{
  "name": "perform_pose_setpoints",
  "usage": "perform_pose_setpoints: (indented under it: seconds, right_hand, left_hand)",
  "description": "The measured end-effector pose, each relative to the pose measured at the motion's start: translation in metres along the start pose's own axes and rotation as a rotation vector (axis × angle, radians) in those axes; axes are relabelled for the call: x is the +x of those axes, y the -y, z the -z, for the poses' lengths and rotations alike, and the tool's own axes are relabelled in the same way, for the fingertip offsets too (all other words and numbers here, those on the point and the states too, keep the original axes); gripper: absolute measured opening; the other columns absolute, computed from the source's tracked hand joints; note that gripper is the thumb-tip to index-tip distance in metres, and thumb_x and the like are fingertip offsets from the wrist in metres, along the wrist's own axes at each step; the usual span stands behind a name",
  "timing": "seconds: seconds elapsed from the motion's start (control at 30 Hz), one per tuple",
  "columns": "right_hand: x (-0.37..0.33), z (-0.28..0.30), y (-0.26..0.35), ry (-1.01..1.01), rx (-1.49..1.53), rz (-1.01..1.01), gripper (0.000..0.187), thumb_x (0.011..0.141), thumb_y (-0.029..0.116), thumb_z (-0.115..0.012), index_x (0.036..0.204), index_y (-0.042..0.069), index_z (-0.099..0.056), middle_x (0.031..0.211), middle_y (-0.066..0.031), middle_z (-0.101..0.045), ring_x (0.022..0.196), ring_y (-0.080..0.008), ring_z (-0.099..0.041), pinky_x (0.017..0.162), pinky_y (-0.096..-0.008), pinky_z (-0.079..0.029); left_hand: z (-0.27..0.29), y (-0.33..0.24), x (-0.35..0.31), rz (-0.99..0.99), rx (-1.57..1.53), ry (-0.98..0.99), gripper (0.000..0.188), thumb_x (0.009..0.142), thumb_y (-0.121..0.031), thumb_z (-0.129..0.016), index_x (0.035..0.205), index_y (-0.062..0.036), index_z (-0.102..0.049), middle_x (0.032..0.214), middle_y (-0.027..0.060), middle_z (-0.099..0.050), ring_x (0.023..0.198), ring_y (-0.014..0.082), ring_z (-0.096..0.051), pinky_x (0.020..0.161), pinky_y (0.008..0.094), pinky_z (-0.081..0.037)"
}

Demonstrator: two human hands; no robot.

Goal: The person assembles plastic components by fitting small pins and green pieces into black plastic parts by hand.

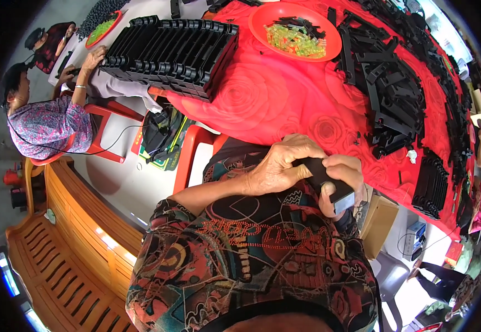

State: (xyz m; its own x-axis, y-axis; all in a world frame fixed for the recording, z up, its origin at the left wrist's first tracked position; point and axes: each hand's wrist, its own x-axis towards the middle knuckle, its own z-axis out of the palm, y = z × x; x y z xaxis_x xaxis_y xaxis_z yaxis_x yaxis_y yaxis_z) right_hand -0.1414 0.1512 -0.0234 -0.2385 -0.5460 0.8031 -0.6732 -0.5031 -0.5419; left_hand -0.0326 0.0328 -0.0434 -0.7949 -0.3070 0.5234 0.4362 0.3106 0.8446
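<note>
A: Hands, pls?
B: L hand (285, 165) part-closed, thumb + fingers at far-left end of blk part (323, 176). R hand (346, 172) curled round same pc, thumb pressed to its near side.
A: Part loc?
B: Held up betw. both hands, in front of patterned shirt (262, 249), by near edge of red tablecloth (246, 88). (Near-right end looks pale; can't tell if glare or material.)
A: On table?
B: Far ctr: orange bowl (285, 11) w/ yellow-green + blk pcs. Far left: big blk stack (168, 52). Right: jumbled blk heap (395, 83); nearer, small blk stack (431, 185).
A: Others?
B: Seated co-worker (52, 127), left, one hand at big stack's left end.
</note>
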Motion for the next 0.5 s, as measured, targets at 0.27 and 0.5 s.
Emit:
perform_pose_setpoints:
  seconds: [0.27,0.5]
  right_hand:
    - [0.004,-0.028,-0.034,-0.319,0.38,-0.486,0.01,0.083,0.01,-0.046,0.084,0.0,-0.048,0.079,-0.0105,-0.055,0.042,-0.0059,-0.033,0.04,-0.0183,-0.027]
    - [0.001,-0.019,-0.039,-0.47,0.958,-0.798,0.008,0.085,0.007,-0.043,0.084,0.001,-0.048,0.08,-0.0126,-0.056,0.039,-0.0062,-0.033,0.038,-0.0202,-0.029]
  left_hand:
    - [0.005,0.022,-0.002,0.417,-0.236,-0.104,0.031,0.083,-0.012,-0.065,0.109,0.0022,-0.056,0.093,0.0056,-0.062,0.09,0.0127,-0.057,0.079,0.0286,-0.046]
    - [0.024,0.003,-0.015,0.039,0.357,0.132,0.055,0.076,-0.014,-0.071,0.122,-0.0041,-0.042,0.114,0.0165,-0.052,0.106,0.029,-0.055,0.089,0.0374,-0.045]
